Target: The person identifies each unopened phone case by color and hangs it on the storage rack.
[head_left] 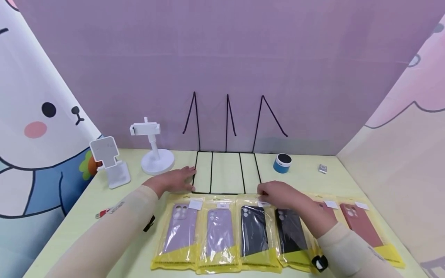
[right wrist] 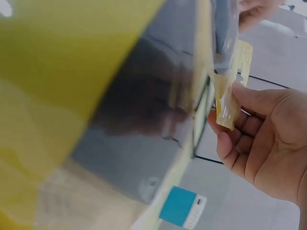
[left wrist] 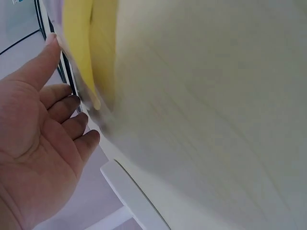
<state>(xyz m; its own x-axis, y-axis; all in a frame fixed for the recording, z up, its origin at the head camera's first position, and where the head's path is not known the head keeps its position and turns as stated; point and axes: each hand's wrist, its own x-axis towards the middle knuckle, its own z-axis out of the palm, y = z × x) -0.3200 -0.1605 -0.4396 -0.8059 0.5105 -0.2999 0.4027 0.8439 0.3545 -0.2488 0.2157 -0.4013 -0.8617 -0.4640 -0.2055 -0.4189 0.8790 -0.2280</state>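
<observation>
Resting flat near the left edge of a black wire rack [head_left: 226, 172], the left hand [head_left: 175, 180] is lying with its fingers straight and relaxed, their tips touching or just beside the rack's left rail; the left wrist view is showing the same hand [left wrist: 36, 143] open, palm exposed, gripping nothing. The right hand [head_left: 279, 195] is sitting at the rack's near right corner, its fingers curled and pinching the top flap of a black case [head_left: 253, 229] in a yellow-edged clear bag; the right wrist view is showing the thumb and fingers [right wrist: 235, 129] closing on that yellowish flap, with the dark case [right wrist: 144, 115] just beside the palm. A second black case [head_left: 290, 231] is lying under the right wrist, partly hidden by the forearm. Two purple cases [head_left: 180, 227] are lying below the left hand, side by side and touching, between both forearms. Two red cases [head_left: 361, 224] are lying to the right of the right hand, one mostly hidden behind it. Beyond the right hand, a blue speaker [head_left: 282, 163] is standing upright, with a small silver item [head_left: 323, 168] farther right. Beyond the left hand, two white phone stands [head_left: 153, 148] are standing well apart from the rack. All are resting on a pale yellow table [head_left: 87, 216].
</observation>
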